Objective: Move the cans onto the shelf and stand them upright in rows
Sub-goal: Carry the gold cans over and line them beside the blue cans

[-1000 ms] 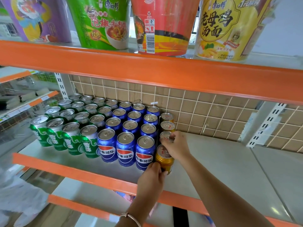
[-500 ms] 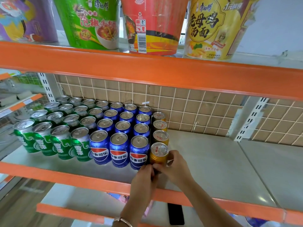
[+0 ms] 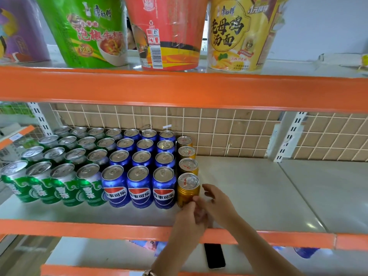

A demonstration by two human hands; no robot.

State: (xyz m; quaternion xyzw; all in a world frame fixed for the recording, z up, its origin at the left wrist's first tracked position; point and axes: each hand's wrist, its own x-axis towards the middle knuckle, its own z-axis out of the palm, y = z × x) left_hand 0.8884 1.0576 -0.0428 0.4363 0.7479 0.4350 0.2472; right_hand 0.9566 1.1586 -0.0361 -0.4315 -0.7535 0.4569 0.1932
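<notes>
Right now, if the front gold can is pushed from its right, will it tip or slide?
Likely neither far: the front gold can stands upright close beside a blue can, which should brace it. Its glossy wall looks slippery to hold. Knocked over, the round body would probably roll.

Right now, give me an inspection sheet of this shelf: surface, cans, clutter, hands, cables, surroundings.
Surface: grey shelf with an orange front edge; cans stand on its left part.
Job's things: green cans, blue cans and one column of four gold cans, all upright in rows.
Clutter: black phone on the lower shelf.
Hands: left hand at the base of the front gold can, grip unclear; right hand beside the can, fingers loose.
Cables: nothing seen.
Surroundings: noodle cups on the shelf above; gridded back panel.
</notes>
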